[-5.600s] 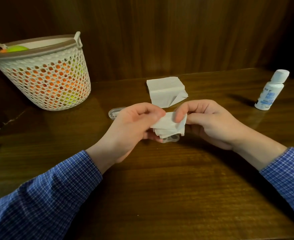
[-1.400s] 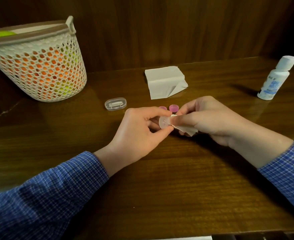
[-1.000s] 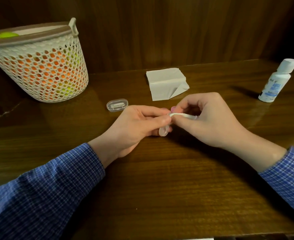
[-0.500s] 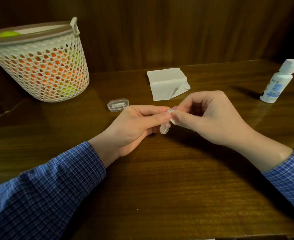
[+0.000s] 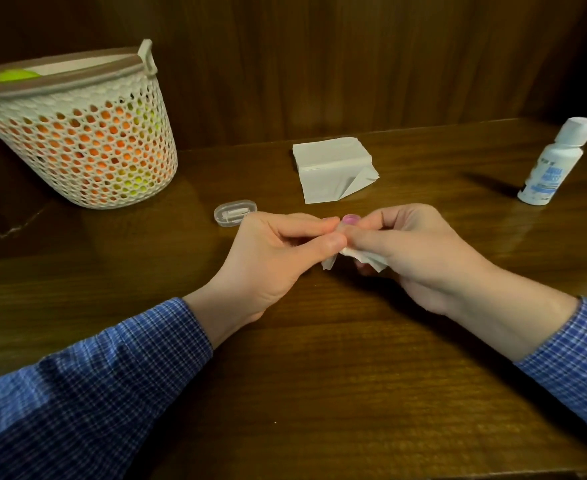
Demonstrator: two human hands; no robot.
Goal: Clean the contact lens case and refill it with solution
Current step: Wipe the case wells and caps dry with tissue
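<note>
My left hand (image 5: 278, 251) pinches the contact lens case, which is almost wholly hidden between my fingertips just above the wooden table (image 5: 319, 375). My right hand (image 5: 413, 251) is closed on a crumpled white tissue (image 5: 358, 259) and presses it against the case. A pink cap (image 5: 350, 220) lies on the table right behind my fingertips. The white solution bottle (image 5: 551, 164) stands capped at the far right.
A folded stack of white tissues (image 5: 333, 171) lies at the back centre. A small clear oval box (image 5: 235, 212) sits left of my left hand. A white mesh basket (image 5: 77, 133) with orange and green things inside stands at the back left.
The tissue in my right hand has turned and now hangs below my fingers. The clear case edge seen under my left thumb is now covered. Both hands stay in place.
</note>
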